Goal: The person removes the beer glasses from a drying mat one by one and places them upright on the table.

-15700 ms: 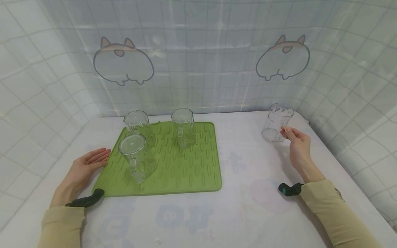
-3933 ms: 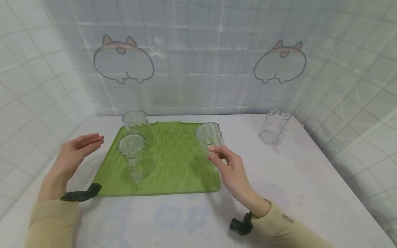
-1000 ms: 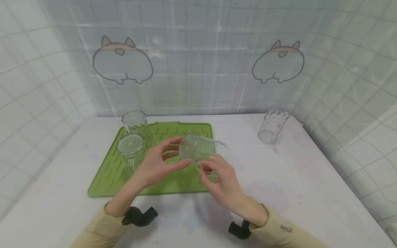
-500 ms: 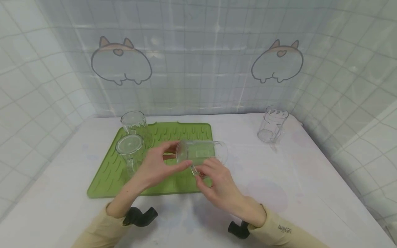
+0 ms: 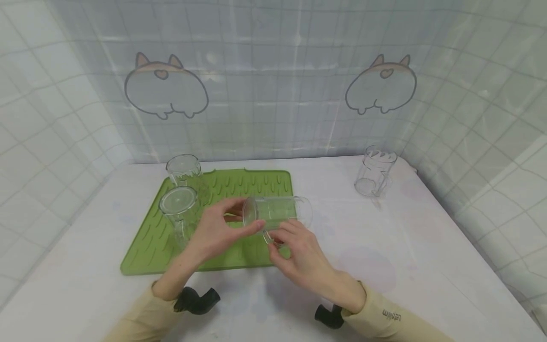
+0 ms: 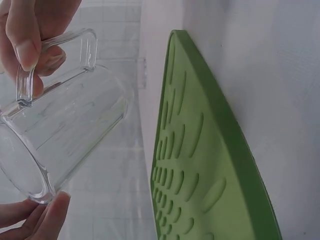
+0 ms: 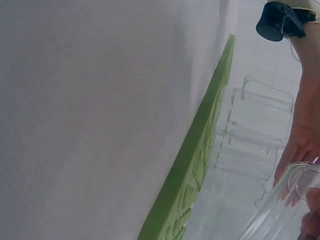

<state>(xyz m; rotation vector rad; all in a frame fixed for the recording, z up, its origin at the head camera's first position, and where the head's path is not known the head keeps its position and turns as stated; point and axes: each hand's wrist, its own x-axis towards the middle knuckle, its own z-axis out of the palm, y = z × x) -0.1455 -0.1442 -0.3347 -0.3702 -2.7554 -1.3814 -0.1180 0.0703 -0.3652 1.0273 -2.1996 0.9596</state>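
one mug (image 5: 275, 211) is held in the air above the mat (image 5: 141, 251), between the two hands; the gap to the mat is shown in the left wrist view. its long axis is nearly level and is laid crosswise, left to right, roughly parallel to the mat's near edge. the base (image 5: 249, 210) is pointed left, the mouth (image 5: 306, 211) right; in the head view the mouth is seen past the mat's right edge. the handle (image 6: 90, 50) is turned toward the wearer.

left hand (image 5: 215, 228): base pinched, thumb on the near side, fingers on the far side, spread about as wide as the base. right hand (image 5: 301, 251): handle gripped narrowly, fingers curled. neither hand is nearer, the mug being touched by both. tilt is judged to be ruled mainly by the handle grip, the base being steadied from the left.

also noted: front mug (image 5: 178, 202) and back mug (image 5: 183, 166) are stood on the mat's left part; contact between them cannot be told. far mug (image 5: 376, 171) is stood on the table (image 5: 427, 261), well apart from the right hand.
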